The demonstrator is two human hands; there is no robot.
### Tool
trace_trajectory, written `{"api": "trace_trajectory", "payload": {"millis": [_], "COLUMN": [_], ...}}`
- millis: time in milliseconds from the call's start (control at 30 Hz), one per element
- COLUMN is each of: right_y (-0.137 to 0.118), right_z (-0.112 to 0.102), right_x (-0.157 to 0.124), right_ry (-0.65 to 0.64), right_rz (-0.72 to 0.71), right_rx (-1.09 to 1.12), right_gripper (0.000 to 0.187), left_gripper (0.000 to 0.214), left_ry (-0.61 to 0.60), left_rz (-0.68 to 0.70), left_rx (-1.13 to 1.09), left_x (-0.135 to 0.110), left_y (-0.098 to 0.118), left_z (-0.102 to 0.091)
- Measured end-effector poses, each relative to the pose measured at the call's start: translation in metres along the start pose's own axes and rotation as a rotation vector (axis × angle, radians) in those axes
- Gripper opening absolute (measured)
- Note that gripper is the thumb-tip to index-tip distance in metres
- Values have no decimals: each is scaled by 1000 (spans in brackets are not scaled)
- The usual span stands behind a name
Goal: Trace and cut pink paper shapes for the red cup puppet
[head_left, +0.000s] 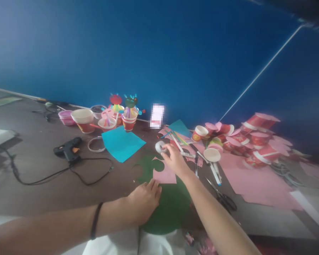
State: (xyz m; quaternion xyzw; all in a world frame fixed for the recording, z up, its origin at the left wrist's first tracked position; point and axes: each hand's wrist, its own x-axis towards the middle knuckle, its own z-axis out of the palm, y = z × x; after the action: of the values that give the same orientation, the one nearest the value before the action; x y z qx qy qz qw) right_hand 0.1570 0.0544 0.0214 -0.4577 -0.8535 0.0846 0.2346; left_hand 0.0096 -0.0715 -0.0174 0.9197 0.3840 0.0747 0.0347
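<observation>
My right hand reaches forward over the floor, its fingers pinched on a small white tape roll. My left hand lies with fingers together on a dark green paper sheet close to me, pressing its edge; a black band is on that wrist. A pink paper piece lies on the green sheet between the two hands. A cut-out green shape sits just beyond.
A black glue gun with its cable lies left. A cyan sheet, decorated paper cups, a pile of red cups, pink sheets, markers and scissors are spread ahead. A blue wall stands behind.
</observation>
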Motion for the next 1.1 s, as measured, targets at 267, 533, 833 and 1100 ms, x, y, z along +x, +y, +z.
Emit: {"api": "trace_trajectory", "payload": {"millis": [267, 533, 833, 1100], "right_y": [-13, -8, -4, -2], "right_z": [-2, 9, 8, 6], "right_x": [-73, -75, -73, -74], "right_ry": [-66, -57, -127, -146], "right_rz": [-112, -134, -124, -127], "right_rx": [76, 127, 84, 82], "right_gripper": [22, 23, 26, 28], "left_gripper": [60, 54, 47, 33], "left_ry": [-108, -93, 39, 195], "left_rz": [-24, -43, 33, 28], "left_rx": [218, 213, 219, 222], "left_x": [3, 1, 2, 3], "left_y": [16, 16, 9, 8], "left_z": [8, -8, 6, 7]}}
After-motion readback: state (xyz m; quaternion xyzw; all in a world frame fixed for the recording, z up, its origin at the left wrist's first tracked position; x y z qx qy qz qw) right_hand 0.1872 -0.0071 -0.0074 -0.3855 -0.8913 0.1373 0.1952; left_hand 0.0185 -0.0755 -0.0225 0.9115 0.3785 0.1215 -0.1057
